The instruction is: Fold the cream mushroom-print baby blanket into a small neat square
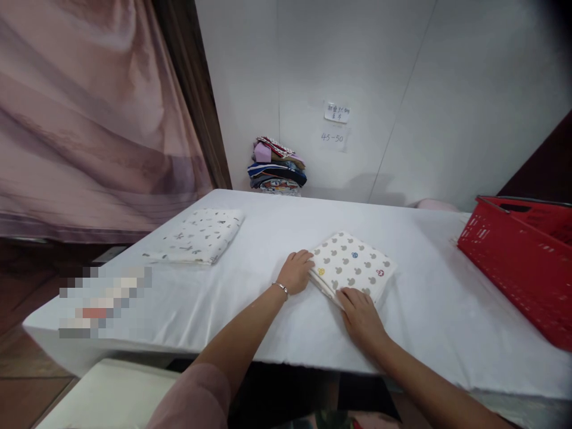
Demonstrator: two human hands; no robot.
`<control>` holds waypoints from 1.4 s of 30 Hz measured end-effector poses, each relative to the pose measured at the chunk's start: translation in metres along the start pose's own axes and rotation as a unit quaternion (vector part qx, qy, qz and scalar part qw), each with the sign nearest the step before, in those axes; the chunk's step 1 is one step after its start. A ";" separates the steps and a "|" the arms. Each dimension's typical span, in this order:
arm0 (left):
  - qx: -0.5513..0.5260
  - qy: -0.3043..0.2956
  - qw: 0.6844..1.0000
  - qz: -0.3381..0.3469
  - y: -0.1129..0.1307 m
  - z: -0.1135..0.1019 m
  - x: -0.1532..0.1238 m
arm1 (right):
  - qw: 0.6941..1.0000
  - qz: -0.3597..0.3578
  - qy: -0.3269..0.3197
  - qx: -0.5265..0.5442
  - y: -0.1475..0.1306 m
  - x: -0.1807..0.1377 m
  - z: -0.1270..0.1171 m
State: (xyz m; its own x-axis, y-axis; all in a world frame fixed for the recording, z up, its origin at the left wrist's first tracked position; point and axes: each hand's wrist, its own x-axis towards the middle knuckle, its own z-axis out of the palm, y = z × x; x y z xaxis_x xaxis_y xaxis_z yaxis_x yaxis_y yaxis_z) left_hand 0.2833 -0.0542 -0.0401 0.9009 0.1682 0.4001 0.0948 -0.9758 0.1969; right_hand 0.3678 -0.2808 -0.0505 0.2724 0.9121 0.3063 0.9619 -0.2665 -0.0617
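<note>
A folded white cloth [351,262] with grey mushroom-like prints and a few coloured ones lies turned at an angle on the white-covered table [272,229]. At its left corner, my left hand [296,272], with a bracelet at the wrist, has its fingers closed on the edge. My right hand [361,316] grips the near edge, fingertips on top and the thumb mostly hidden. Layers of the fold show along the side between both hands. Farther left lies another folded white cloth [201,235] with small dark prints, apart from my hands.
A red plastic basket [513,262] stands on the table's right side. Behind the far edge rises a stack of folded fabrics [277,170] near the wall, below paper labels [334,138]. A pink curtain [89,119] hangs at left. Something pixelated [105,304] covers the near-left corner.
</note>
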 end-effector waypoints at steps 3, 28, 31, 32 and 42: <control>-0.025 -0.016 1.000 0.003 -0.003 0.000 0.000 | 1.000 -0.018 0.010 0.006 0.008 -0.008 0.003; -0.428 -0.053 0.805 -0.407 0.087 0.038 -0.001 | 0.791 0.457 -0.001 0.407 0.169 -0.023 -0.026; -0.476 -0.054 0.769 -0.424 0.109 0.042 -0.004 | 0.824 0.442 0.015 0.353 0.185 -0.032 -0.023; -0.493 -0.066 0.758 -0.422 0.116 0.043 -0.006 | 0.851 0.428 0.028 0.302 0.188 -0.034 -0.023; -0.229 -0.055 0.908 -0.348 0.062 0.029 0.009 | 0.983 0.143 0.012 0.117 0.101 0.006 -0.025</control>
State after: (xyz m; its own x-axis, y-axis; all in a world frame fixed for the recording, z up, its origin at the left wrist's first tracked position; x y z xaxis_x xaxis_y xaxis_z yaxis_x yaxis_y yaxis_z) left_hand 0.3099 -0.1174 -0.0501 0.7298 0.6819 -0.0497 0.4930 -0.4745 0.7292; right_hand 0.4662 -0.3103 -0.0310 0.5349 0.8017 0.2667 0.8261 -0.4301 -0.3641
